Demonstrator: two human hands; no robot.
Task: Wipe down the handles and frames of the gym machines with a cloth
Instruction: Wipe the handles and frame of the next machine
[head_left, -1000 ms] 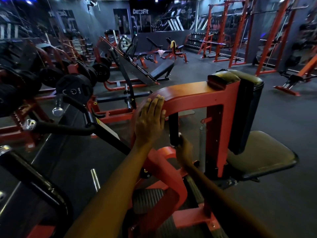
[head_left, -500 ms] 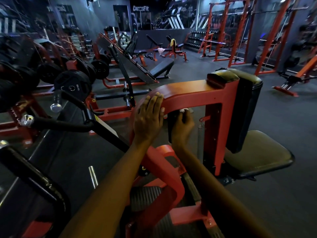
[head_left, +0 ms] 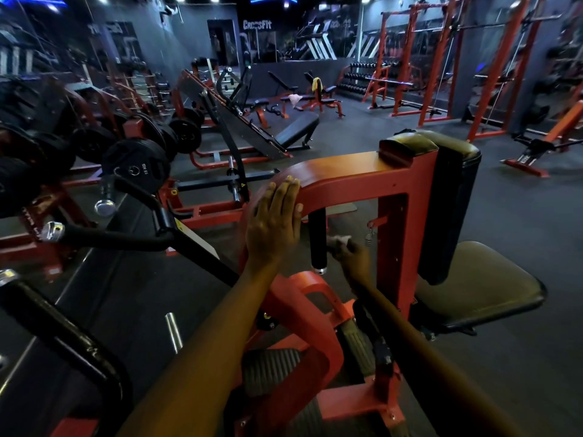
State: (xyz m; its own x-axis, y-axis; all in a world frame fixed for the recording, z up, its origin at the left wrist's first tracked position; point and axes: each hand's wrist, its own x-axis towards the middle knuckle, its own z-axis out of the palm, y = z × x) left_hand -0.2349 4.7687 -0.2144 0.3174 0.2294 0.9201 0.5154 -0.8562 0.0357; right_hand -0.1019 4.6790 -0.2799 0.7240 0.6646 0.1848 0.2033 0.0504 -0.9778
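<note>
— Where are the hands?

— The left hand (head_left: pixel 273 223) lies flat, fingers straight and together, on the curved bend of the red frame (head_left: pixel 353 175), thumb tucked under the bend's edge. It grips nothing; it just presses there.

— And the right?

— The right hand (head_left: pixel 351 255) is lower, under the frame's arch, fingers curled round a small pale cloth (head_left: pixel 340 239). The cloth touches the right side of the black handle (head_left: pixel 317 239), the upright grip hanging from the frame's underside with a metal cap at its bottom end.

— What's just beyond?

— To the right, the frame's upright post, with a small spring (head_left: pixel 369 236) hooked on its inner face. A black back pad (head_left: pixel 449 197) stands against the post, and a black seat (head_left: pixel 482 285) sticks out below it.

— On the left?

— A black bar with a chrome end (head_left: pixel 53 231), and above it a plate marked 15 KG (head_left: pixel 137 168) on a rack of plates.

— Farther off?

— Benches on the dark floor, one with a yellow towel (head_left: pixel 316 84) draped over it, and red racks along the right wall.
</note>
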